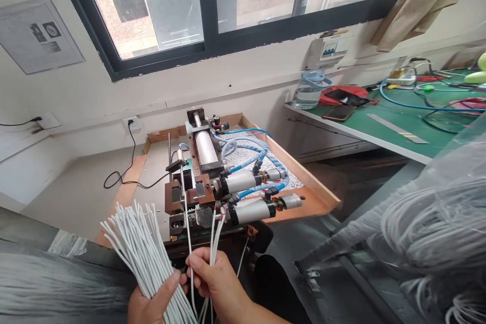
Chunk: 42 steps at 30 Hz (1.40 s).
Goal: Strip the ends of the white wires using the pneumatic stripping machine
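Observation:
My left hand is wrapped round a thick bundle of white cables, their cut ends fanned out upward. Close beside it, my right hand pinches a single white cable between thumb and fingertips. That cable runs up into the pneumatic wire stripping machine, between its brown blocks. A few more white cables pass through the same hand, with reddish inner wires showing at their tips. Silver air cylinders lie on the machine's right side.
The machine stands in a shallow wooden-edged tray holding white scraps and blue air hoses. At right is a green table with a phone and a water jug. Plastic-wrapped cable coils fill the lower right.

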Tool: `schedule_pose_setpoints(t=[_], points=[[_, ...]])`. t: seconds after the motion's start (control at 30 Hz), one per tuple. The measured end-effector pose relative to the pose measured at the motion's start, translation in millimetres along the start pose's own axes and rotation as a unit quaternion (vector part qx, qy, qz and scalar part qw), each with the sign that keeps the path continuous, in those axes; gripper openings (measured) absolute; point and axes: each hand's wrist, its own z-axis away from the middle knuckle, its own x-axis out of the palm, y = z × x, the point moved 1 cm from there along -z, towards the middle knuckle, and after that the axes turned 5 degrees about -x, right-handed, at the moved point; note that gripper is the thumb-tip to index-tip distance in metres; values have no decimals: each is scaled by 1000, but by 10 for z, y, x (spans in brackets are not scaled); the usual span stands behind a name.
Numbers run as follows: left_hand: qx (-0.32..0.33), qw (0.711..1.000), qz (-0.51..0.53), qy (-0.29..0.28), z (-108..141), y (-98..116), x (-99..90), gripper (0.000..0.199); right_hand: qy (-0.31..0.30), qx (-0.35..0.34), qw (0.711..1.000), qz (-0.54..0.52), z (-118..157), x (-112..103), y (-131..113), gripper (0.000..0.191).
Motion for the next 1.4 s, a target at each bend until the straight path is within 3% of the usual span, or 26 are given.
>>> schedule_pose_setpoints(t=[0.23,0.4,0.53,0.6,0.8,0.93,1.13,1.2,1.33,1.4], points=[[-55,998,24,-2,12,6,-28,31,21,16,1000,4,67,-45,-7,28],[-22,1000,8,18,-5,-51,-11,33,32,34,999,-19,22,-6,-66,24],[17,1000,7,9,-4,-92,-7,32,-44,57,997,-1,-13,74,-74,25],[32,999,3,-2,1,-96,-10,32,-61,37,997,10,-13,105,-66,26],[-17,1000,25,-5,2,-41,-11,30,16,-56,998,18,-9,69,-66,28],[-39,997,61,10,13,13,27,28,46,-44,998,4,-84,44,-76,27],[-12,998,47,35,40,41,64,31,79,-11,996,-38,-141,95,-125,22],[2,999,32,35,26,20,56,31,67,7,996,-60,-146,114,-132,23],[25,1000,6,4,-10,-27,35,30,-41,69,995,-57,-141,149,-101,29],[31,1000,-1,-4,-21,-36,24,31,-51,50,997,-29,-120,145,-88,31]])
